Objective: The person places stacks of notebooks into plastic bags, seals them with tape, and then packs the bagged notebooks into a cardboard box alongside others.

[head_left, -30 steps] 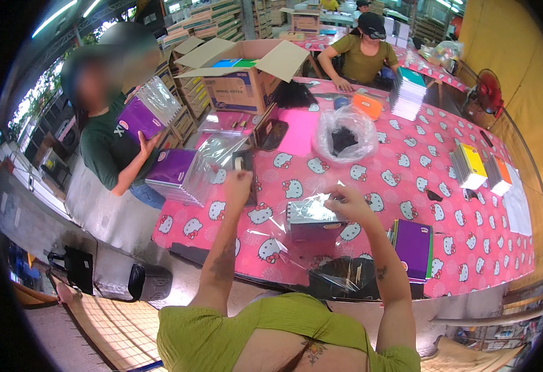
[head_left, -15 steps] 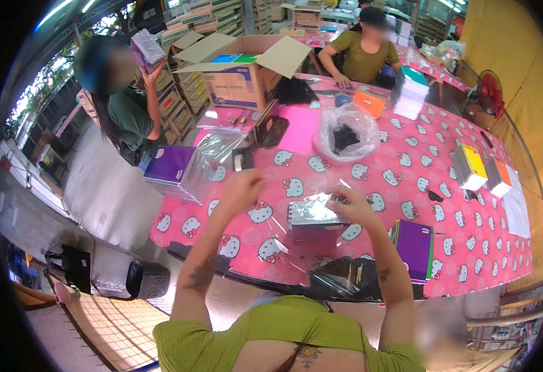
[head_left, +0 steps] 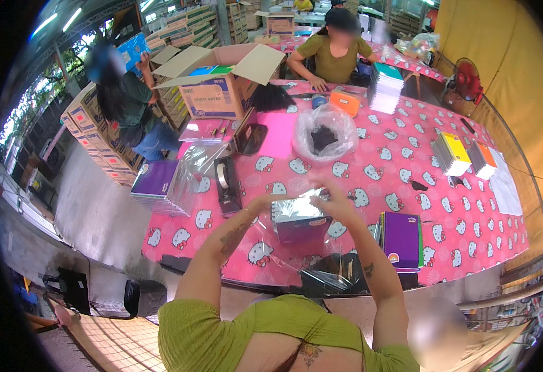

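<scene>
A stack of spiral notebooks [head_left: 301,230] lies in front of me, wrapped in shiny clear plastic film [head_left: 296,211]. At the stack's far left edge, my left hand [head_left: 268,202] has its fingers pressed together, and what they may hold is too small to see. Over the far right of its top, my right hand [head_left: 335,203] is closed with bent fingers on the film. Loose film spreads around the stack toward the table's front edge. A black tape dispenser [head_left: 227,186] stands just beyond my left forearm.
Purple notebooks [head_left: 154,178] are stacked at left, more purple ones [head_left: 401,240] at right. A plastic bag [head_left: 325,133], an open carton [head_left: 212,98] and yellow notebooks [head_left: 451,154] stand farther off. One co-worker [head_left: 330,59] sits across the table; another [head_left: 129,105] stands at left.
My left hand has moved from near the tape dispenser down and right to the wrapped stack. My right hand stays on it. The standing co-worker now holds up a blue pack.
</scene>
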### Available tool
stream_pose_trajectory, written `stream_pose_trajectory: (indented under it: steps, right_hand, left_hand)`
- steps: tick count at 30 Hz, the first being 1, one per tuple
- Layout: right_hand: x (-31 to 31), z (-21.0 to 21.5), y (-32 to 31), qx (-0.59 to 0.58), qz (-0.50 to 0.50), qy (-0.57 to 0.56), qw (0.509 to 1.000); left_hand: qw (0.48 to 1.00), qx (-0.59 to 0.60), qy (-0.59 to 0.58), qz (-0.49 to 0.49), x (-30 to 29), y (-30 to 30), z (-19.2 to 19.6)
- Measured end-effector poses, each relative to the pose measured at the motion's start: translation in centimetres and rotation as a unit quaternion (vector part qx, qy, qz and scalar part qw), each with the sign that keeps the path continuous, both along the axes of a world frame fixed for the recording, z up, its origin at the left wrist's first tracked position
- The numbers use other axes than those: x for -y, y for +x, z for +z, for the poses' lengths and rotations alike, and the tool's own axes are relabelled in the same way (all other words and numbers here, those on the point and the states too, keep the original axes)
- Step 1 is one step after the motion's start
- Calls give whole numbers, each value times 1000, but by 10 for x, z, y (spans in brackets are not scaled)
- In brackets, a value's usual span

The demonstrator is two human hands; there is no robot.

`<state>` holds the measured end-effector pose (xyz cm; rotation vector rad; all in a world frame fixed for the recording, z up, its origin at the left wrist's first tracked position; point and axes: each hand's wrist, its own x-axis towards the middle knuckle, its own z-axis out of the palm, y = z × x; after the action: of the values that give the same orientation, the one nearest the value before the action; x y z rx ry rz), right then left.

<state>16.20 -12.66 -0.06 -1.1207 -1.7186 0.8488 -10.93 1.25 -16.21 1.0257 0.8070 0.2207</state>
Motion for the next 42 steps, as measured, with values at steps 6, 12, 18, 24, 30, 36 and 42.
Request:
stream_pose_trajectory:
  steps: [6,12,18,24,30,36,42]
  right_hand:
    - [70,-113,57,-13,-246,-83,966]
    - [112,-140,14,332,-184,85,921]
    - [112,-129,37,160,-176,18,971]
    - [115,-81,142,231,-340,43,910]
    - [185,-93,276,262,-531,-133,795]
    - [211,-133,326,-32,-385,-301,872]
    - [192,-98,269,-329,-271,-320,846]
  left_hand:
    - [961,148,199,123,136,13,75]
    - [754,-118,608,221,181,44,148]
    - [584,-94,559,581,150,-106,241]
    - [503,-385,357,686,56,-284,183]
    - [340,-422,453,708,46,-187,189]
    - [896,-82,435,39,151,181,150]
    - [977,-113,164,-80,226,317,30]
